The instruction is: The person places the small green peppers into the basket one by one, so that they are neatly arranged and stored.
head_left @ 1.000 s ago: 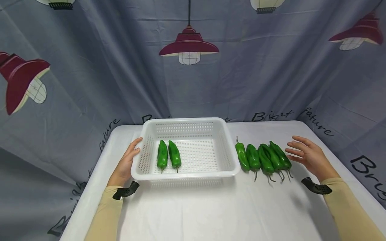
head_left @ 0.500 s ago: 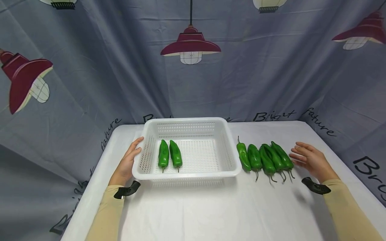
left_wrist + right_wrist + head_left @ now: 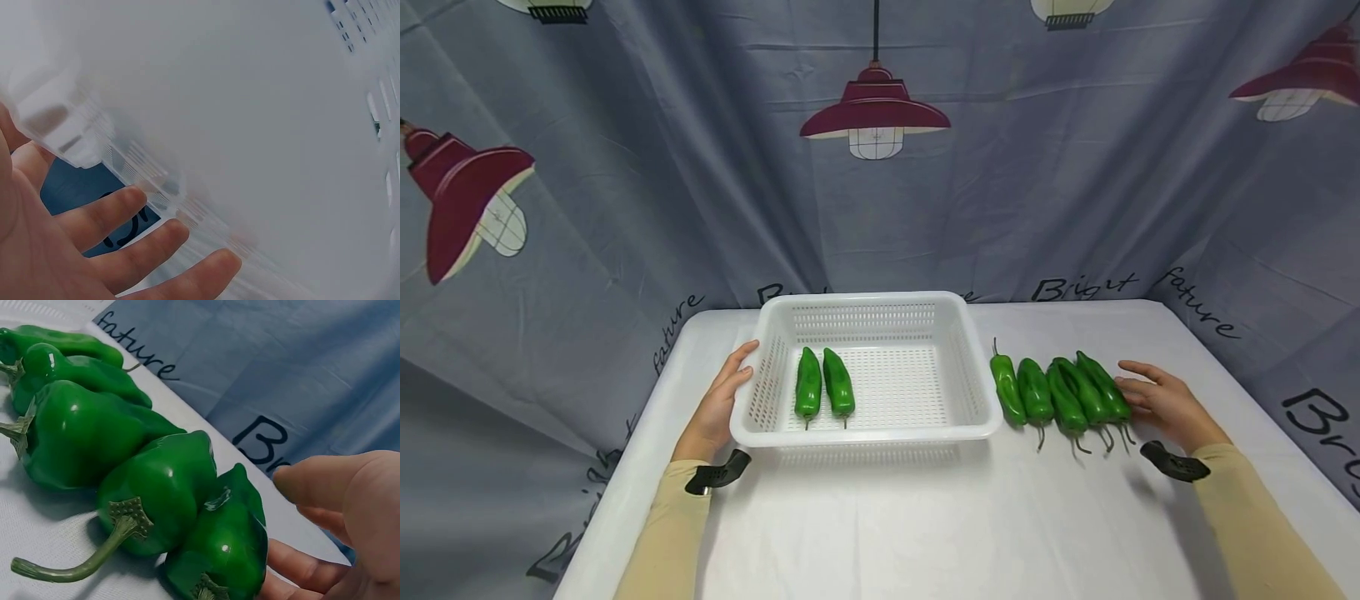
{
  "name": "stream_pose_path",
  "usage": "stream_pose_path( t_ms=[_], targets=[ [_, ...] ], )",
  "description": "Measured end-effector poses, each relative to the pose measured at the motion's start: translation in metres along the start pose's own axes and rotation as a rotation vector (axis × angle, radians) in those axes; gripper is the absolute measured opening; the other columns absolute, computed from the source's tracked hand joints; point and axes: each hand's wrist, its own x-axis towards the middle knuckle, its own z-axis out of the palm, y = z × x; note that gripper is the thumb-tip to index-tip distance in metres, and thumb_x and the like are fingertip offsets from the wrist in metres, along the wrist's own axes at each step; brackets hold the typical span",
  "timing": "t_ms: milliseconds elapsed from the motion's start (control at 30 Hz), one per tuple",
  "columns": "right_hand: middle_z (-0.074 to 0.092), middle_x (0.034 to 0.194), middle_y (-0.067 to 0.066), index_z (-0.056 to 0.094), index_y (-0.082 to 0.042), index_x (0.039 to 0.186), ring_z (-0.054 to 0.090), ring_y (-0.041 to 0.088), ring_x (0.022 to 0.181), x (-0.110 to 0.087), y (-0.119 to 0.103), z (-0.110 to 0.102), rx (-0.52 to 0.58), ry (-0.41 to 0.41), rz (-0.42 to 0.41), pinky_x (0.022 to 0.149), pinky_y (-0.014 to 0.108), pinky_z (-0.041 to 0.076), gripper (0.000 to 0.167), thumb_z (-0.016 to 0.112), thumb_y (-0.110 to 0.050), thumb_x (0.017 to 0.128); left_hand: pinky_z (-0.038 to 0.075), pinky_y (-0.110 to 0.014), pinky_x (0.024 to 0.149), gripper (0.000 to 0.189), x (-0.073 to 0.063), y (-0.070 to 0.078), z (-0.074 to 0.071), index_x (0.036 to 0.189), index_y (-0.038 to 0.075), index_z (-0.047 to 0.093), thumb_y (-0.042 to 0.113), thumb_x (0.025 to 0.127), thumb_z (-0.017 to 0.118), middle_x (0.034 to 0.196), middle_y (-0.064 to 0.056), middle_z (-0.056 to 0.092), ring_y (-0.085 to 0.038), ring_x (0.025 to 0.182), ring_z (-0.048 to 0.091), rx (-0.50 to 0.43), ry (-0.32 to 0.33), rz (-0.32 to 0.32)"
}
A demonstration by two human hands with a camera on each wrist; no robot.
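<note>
Head view: the left hand [image 3: 711,412] is resting against the left side of a white basket [image 3: 865,435], its fingertips meeting the rim. Inside, two green peppers [image 3: 808,385] are lying side by side in the left half. Five more peppers [image 3: 1036,392] are lying in a row on the white table [image 3: 865,533], right of the basket. The right hand [image 3: 1168,408] is hovering beside the outermost pepper [image 3: 1103,385].

Left wrist view: the basket is filling most of the frame. The fingers [image 3: 150,250] are extending, spread and nearly straight, along its ridged edge; they are not clenching it.

Right wrist view: the row is stretching away, stems pointing left and toward the camera. The thumb [image 3: 325,481] is standing apart from the nearest pepper, while the other fingers are sitting low at its side; whether they are touching it, I cannot tell. This hand is grasping nothing.
</note>
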Motion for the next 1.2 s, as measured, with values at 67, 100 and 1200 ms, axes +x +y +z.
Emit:
stream_pose_path(
  t_ms=[67, 100, 1200],
  targets=[
    [0.054, 0.101, -0.031, 0.015, -0.006, 0.163, 0.058, -0.01, 0.09, 0.0006, 0.0011, 0.0, -0.024, -0.012, -0.005, 0.079, 0.017, 0.054, 0.083, 0.059, -0.042, 0.103, 0.042, -0.015, 0.101, 0.048, 0.0002, -0.0001, 0.0001, 0.158, 0.027, 0.017, 0.034, 0.112, 0.029, 0.172, -0.008, 0.006, -0.023, 0.151, 0.021, 0.0, 0.0, 0.0],
    [0.053, 0.101, -0.031, 0.016, -0.006, 0.163, 0.058, -0.01, 0.091, 0.0011, 0.0016, -0.0001, -0.033, -0.02, -0.007, 0.079, 0.018, 0.054, 0.082, 0.059, -0.04, 0.103, 0.042, -0.015, 0.101, 0.048, 0.0004, -0.0002, 0.0001, 0.158, 0.027, 0.017, 0.034, 0.112, 0.029, 0.172, -0.008, 0.005, -0.024, 0.152, 0.02, 0.001, 0.001, 0.0],
    [0.053, 0.133, 0.017, 0.038, -0.014, 0.155, 0.058, -0.001, 0.095, 0.0075, -0.0011, 0.0009, -0.078, -0.147, -0.046, 0.082, 0.029, 0.054, 0.061, 0.064, -0.026, 0.101, 0.043, -0.016, 0.101, 0.048, 0.0003, -0.0012, -0.0001, 0.158, 0.028, 0.018, 0.034, 0.112, 0.031, 0.17, -0.008, 0.011, -0.008, 0.137, 0.036, -0.011, 0.011, -0.01]
  ],
)
